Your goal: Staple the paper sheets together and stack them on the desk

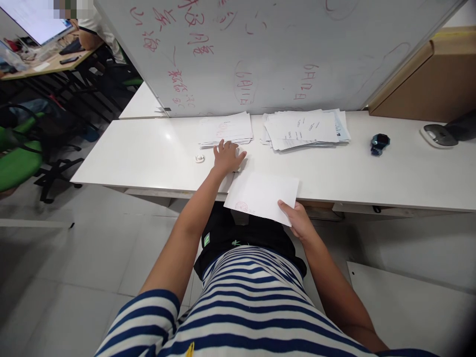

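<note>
At the white desk (148, 153) by a whiteboard (275, 64), left fingers (222, 145) splay while right fingers (284, 206) pinch paper (264, 191).

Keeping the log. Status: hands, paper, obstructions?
Right hand gripping white sheet, red seal showing. Left hand spread by left paper stack. Small white object apart from sheet.

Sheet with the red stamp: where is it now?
In the head view, the sheet is just right of centre, its right side in the right hand, over the near edge of the white desk.
</note>
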Demonstrator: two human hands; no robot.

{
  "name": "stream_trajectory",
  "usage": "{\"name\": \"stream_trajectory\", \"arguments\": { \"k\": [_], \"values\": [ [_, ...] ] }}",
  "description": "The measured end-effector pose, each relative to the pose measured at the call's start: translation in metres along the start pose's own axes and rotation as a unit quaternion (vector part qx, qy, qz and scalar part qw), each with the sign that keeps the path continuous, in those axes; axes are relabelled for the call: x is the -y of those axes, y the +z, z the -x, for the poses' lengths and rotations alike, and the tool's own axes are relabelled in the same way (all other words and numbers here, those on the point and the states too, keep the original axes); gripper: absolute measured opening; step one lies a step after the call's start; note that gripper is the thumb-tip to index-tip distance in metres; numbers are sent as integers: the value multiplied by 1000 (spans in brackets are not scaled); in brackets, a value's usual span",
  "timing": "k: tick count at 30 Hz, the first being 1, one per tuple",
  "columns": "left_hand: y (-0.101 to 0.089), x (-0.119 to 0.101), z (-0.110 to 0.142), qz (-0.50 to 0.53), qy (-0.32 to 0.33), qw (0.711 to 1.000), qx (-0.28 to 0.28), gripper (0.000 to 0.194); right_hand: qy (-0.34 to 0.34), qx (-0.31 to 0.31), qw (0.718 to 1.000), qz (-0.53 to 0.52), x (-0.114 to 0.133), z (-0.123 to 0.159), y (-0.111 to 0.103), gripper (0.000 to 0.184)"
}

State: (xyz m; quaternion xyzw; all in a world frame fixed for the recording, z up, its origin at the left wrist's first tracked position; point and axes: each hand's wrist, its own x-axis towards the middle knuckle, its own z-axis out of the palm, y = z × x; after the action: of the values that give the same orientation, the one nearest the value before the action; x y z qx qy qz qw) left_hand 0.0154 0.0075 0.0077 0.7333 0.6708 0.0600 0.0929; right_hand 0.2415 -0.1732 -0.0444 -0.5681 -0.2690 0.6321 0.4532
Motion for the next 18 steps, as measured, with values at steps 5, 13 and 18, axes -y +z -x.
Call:
{"name": "stream_trajectory", "arguments": {
  "k": [5,13,18],
  "values": [
    [0,0,1,-1,-1,1000,-4,58,7,-6,1000,-9,2,1,2,36],
    [1,-1,1,-10,3,1000,-7,57,7,-8,1000,-13,3,2,3,35],
    [3,0,-1,-15,1,1000,1,59,6,-12,1000,-7,4,3,3,34]
  ]
}}
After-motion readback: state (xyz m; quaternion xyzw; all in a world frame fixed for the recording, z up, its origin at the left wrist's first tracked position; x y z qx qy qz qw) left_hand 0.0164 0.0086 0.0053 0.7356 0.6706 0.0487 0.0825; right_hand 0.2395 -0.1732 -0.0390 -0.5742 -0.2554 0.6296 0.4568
